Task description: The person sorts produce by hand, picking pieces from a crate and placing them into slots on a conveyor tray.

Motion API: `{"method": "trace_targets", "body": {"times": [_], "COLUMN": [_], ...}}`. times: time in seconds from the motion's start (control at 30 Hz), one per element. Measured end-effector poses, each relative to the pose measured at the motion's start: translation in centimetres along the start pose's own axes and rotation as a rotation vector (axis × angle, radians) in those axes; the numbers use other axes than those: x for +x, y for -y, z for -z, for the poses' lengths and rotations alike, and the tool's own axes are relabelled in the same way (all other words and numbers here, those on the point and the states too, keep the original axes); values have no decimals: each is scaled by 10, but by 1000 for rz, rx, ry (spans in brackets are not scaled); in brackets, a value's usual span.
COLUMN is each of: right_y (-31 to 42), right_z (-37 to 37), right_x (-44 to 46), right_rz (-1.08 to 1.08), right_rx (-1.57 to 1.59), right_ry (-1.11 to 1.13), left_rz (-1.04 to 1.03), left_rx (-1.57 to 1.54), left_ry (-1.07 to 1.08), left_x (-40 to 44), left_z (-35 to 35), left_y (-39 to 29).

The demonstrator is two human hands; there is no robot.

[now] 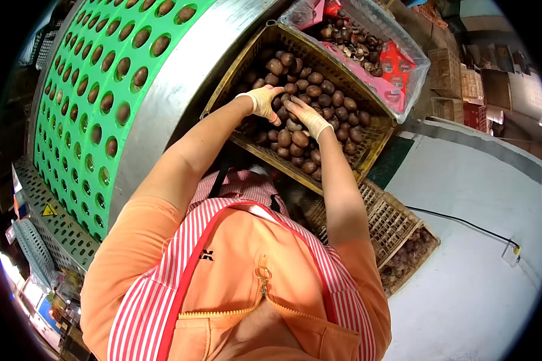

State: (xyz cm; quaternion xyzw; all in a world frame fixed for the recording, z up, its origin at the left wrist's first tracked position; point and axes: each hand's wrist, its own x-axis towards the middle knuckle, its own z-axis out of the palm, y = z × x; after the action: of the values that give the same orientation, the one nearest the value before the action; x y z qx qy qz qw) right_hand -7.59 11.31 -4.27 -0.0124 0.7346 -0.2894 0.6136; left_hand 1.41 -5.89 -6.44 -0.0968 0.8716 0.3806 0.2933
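Observation:
Both hands are inside a yellow plastic crate (367,172) that holds a heap of dark brown, egg-shaped items (299,139). My left hand (262,102), in a pale wrap or glove, reaches in from the left with its thumb and fingers apart, touching the heap. Close beside it, my right hand (309,118), wrapped the same way, lies on the items with its fingers spread toward the left hand. What lies beneath the palms is hidden.
At the left stands a green panel (84,111) with rows of holes holding brown items, edged by a metal band (162,90). Behind the crate is a lined bin (416,60) with broken pieces and red packets. A wicker-like crate (397,225) sits at lower right beside a cable (463,225).

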Motion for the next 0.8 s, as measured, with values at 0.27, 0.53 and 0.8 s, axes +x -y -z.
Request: {"method": "trace_targets", "body": {"times": [0.27,0.53,0.8], "right_y": [-20,-33,-44], "right_z": [-7,-19,-50], "right_x": [-23,-12,-39], "right_rz": [205,230,45], "right_rx": [-1,74,488], "right_ry": [173,173,320], "left_rz": [-54,60,-107], "left_rx": [146,66,-95], "left_ry": [75,82,56], "left_x": [-43,-74,-29], "left_z": [-10,-8,-44], "left_y": [0,-13,26]}}
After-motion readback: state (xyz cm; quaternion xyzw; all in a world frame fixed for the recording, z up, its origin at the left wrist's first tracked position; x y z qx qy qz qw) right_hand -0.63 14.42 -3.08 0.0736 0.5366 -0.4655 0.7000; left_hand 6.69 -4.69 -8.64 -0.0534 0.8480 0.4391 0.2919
